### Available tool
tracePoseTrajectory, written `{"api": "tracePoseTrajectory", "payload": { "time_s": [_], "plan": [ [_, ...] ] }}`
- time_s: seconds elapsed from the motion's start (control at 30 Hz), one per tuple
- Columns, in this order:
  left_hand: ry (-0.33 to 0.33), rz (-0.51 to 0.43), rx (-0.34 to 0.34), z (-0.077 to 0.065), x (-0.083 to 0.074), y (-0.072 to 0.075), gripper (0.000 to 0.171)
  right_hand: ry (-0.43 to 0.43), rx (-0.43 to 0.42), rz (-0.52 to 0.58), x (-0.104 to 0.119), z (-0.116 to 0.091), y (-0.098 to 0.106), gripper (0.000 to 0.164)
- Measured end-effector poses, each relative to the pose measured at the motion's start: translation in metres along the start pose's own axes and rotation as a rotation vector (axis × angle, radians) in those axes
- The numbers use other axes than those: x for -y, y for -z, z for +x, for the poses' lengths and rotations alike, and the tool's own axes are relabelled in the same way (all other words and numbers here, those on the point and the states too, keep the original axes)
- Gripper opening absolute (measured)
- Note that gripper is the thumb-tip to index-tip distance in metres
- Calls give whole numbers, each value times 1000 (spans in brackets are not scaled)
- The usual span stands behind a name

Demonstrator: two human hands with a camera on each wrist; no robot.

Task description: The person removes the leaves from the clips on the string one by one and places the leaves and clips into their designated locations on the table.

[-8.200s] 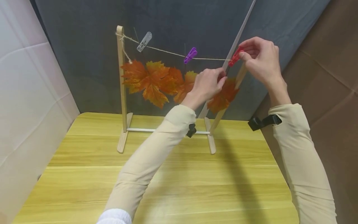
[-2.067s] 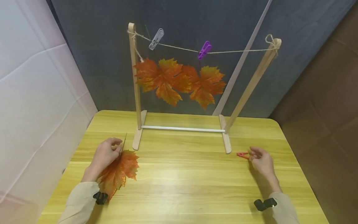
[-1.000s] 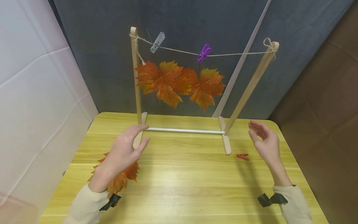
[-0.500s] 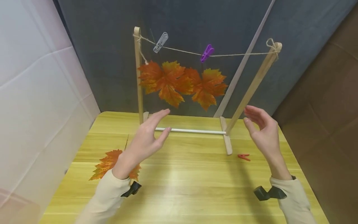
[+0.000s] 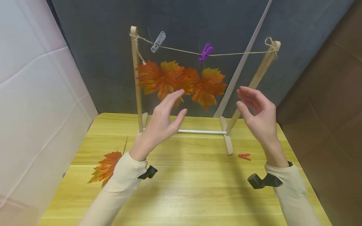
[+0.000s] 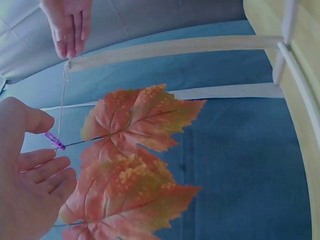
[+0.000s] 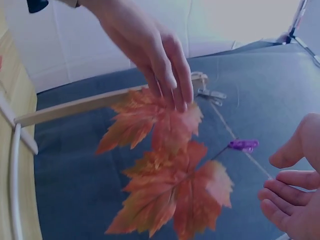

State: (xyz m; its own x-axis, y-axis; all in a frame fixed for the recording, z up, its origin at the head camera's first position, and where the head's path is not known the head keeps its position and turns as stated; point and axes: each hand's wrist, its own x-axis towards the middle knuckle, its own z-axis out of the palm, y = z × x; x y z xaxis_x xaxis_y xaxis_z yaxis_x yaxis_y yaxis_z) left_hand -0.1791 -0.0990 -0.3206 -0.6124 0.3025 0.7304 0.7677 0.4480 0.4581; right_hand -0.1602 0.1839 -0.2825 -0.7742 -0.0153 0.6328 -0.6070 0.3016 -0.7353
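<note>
My left hand (image 5: 162, 124) is raised in front of the hanging leaves, thumb apart from relaxed fingers, with nothing in it. Across from it, my right hand (image 5: 258, 116) is held up before the right post, loosely curved and holding nothing. A purple clothespin (image 5: 205, 52) and a clear clothespin (image 5: 158, 41) clip two orange maple leaves by their stems to a twine line (image 5: 232, 54). The left hand partly covers the lower edge of the left hanging leaf (image 5: 161, 77); the right one (image 5: 209, 86) shows fully. In the left wrist view, the purple clothespin (image 6: 55, 140) appears beyond the thumb and fingers.
A third maple leaf (image 5: 106, 168) lies at the table's left, partly behind my left sleeve. On the right lies a red clothespin (image 5: 244, 156). The wooden stand has a left post (image 5: 137, 94), a right post (image 5: 258, 75) and a white bottom bar (image 5: 202, 131).
Earlier, both hands were at the third leaf and red clothespin on the line's right. Both things now lie on the table, released, and the hands have risen toward the hanging leaves, the left also moving right.
</note>
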Motion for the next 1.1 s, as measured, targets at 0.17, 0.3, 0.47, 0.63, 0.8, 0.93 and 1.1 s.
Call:
{"api": "tracePoseTrajectory", "payload": {
  "time_s": [0.17,0.3,0.47,0.63,0.8,0.93,1.1],
  "plan": [
    [12,-13,-12,17,5,-8,54,31,-11,34,10,12,-8,38],
    [5,-10,-51,30,9,-13,53,31,-20,56,18,22,-13,39],
    [0,4,-62,41,8,-16,55,12,-25,107,26,35,-22,40],
    [-2,29,-47,56,7,-14,56,7,-17,121,35,45,-30,41],
    [57,61,-22,83,6,-5,56,12,4,128,40,55,-36,41],
    [117,69,15,101,7,-3,56,-14,18,142,43,65,-40,41],
    [163,72,59,112,9,-10,56,-36,34,129,45,77,-43,42]
  ]
}}
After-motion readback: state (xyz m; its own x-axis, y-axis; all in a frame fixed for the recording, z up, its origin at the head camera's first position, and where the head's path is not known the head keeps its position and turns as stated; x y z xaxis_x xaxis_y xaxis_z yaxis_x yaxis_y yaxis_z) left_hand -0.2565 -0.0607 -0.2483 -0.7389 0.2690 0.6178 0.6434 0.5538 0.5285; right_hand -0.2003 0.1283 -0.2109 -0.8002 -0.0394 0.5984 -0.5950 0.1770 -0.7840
